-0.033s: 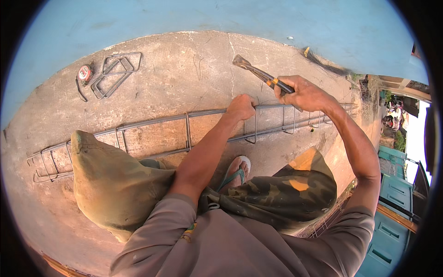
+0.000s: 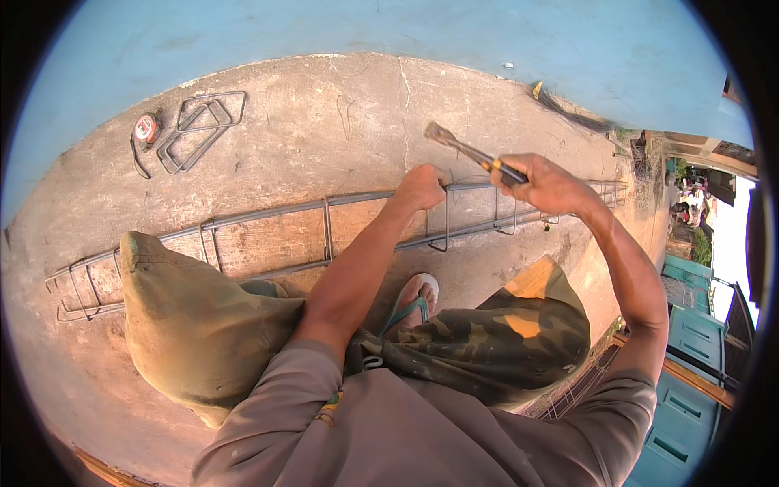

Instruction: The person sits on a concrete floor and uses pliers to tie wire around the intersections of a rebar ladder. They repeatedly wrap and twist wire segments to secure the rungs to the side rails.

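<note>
A long steel rebar cage (image 2: 280,211) lies across the ground in front of me, its long bars joined by bent rectangular stirrups. My left hand (image 2: 419,188) is closed around the far upper bar, beside a stirrup (image 2: 446,223); its fingertips are partly hidden. To the right, my right hand (image 2: 545,185) grips the black-and-orange handles of a pair of pincers (image 2: 466,149). The pincers' worn metal head points up and left, apart from the cage and above the concrete.
Several loose bent stirrups (image 2: 193,134) and a red-and-white tape measure (image 2: 147,128) lie at the far left. A blue wall (image 2: 365,28) bounds the far side of the concrete floor (image 2: 300,122). My sandalled foot (image 2: 414,304) is close to the cage's near bar.
My right hand has come down toward me and slightly right, bringing the pincers lower. My left hand stays at the same spot on the bar.
</note>
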`<state>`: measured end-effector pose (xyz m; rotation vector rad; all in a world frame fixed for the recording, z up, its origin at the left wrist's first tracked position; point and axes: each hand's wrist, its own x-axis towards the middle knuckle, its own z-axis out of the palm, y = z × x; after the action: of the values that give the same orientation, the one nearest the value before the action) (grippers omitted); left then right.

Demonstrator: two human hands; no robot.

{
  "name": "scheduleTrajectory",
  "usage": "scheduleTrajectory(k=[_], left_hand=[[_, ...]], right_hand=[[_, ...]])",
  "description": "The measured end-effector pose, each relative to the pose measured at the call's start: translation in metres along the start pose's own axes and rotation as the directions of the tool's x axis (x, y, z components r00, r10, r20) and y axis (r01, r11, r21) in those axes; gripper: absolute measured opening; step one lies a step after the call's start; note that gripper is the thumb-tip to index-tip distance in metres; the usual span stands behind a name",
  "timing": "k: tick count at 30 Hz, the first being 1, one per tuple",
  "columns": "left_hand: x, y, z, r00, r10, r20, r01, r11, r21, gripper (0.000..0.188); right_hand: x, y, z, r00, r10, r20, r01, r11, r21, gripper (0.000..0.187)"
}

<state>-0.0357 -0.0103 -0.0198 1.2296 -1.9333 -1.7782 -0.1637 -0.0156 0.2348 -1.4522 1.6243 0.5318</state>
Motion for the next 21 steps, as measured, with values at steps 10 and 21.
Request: scheduleTrajectory(k=[10, 21], left_hand=[[0.009, -0.007, 0.004, 0.998, -0.012, -0.055, 0.006, 0.995, -0.103, 0.016], [-0.008, 0.01, 0.0, 0.995, -0.091, 0.042, 0.092, 0.996, -0.019, 0.02]], right_hand=[[0.014, 0.101, 0.079, 0.962, -0.216, -0.167, -0.034, 0.513, -0.858, 0.043], [0.021, 0.124, 0.082, 0.967, -0.181, -0.179, -0.003, 0.695, -0.719, 0.06]])
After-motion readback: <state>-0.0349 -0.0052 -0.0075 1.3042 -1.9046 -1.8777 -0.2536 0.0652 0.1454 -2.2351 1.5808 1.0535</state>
